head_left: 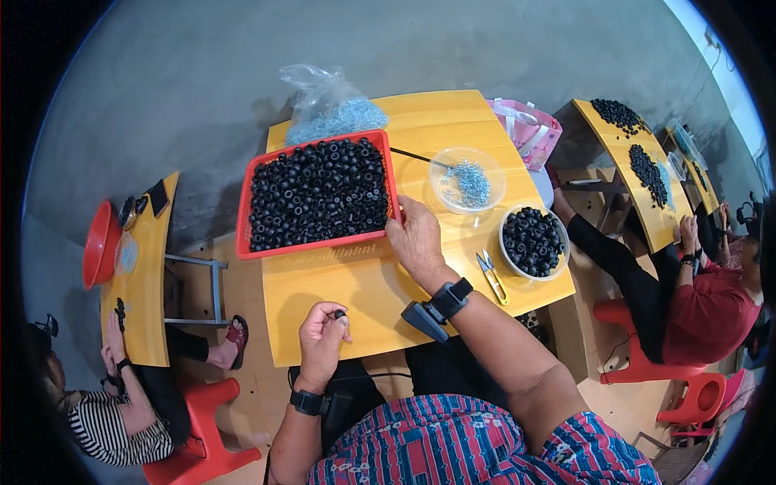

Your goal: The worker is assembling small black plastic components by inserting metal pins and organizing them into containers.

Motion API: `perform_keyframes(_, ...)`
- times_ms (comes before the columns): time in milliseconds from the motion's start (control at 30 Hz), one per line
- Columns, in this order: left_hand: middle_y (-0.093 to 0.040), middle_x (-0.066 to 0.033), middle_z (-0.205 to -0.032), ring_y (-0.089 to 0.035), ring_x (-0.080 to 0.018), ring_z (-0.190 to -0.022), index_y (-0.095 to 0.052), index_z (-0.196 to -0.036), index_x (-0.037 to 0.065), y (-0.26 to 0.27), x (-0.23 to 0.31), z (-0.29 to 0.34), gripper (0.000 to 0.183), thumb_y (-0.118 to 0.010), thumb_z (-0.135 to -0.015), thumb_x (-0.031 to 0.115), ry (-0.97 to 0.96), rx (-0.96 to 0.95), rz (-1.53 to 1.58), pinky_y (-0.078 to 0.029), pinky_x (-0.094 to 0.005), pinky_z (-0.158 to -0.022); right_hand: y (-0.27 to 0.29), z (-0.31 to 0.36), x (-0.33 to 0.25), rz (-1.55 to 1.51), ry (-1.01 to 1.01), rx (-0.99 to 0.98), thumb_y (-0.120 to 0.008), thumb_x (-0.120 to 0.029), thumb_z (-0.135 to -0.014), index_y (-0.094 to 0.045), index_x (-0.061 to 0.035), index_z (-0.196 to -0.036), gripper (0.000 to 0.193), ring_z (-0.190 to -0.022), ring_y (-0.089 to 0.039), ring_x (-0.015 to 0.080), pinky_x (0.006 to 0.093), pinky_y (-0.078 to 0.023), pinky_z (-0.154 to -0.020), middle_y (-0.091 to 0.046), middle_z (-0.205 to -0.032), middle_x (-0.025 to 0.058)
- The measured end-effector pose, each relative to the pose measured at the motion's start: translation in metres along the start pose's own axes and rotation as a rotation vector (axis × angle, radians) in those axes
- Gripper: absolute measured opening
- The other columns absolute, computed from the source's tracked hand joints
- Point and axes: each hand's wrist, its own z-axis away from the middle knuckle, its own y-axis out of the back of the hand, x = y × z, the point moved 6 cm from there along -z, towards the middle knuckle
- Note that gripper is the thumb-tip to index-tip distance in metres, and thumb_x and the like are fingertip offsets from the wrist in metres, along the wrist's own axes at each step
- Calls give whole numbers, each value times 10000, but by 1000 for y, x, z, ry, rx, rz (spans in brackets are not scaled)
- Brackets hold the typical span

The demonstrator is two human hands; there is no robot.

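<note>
Black rings (323,190): matte, rounded, filling perforated basket (323,243).

No words or numbers can be read; the pale print on the pink, glossy bag (529,129) right of the yellow wooden bench (436,117) is too small to make out.

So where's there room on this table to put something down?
The table has bare wood between the red basket, the left hand and the right hand. Another patch lies behind the clear tub, right of the bag. It's crowded on the right, where the tub, bowl and scissors sit close together.
</note>
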Motion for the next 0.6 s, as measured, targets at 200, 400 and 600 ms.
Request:
perform_keyframes(200, -523, -5, -822, -519, -61, -685, -564, -1012, 2, -3, -1, 3, 110, -565, -904, 21, -22, 32, -121, -479, -206, -607, 2, -6, 8, -27, -51, -5, -525, -154, -868, -601, 41, -943, 223, -862, -578, 447, 500, -460, -805, -608, -901, 279)
perform_keyframes(400, -528, -9, -821, -533, -64, -676, -557, -1022, -5, -2, -1, 5, 126, -567, -900, 23, -25, 31, -142, -484, -212, -621, -31, -42, 78, -614, -240, 32, -487, -402, -987, -586, -8, -1227, 472, -822, -626, 212, 376, -499, -768, -668, -1014, 92)
perform_keyframes(600, -535, -9, -759, -541, -86, -643, -545, -1018, 21, -7, -3, -1, 117, -582, -911, 51, -3, 29, -96, -465, -220, -605, -63, -98, 108, -980, -470, 21, -489, -289, -972, -597, -5, -1136, 345, -761, -517, 149, 300, -447, -683, -574, -880, 33)
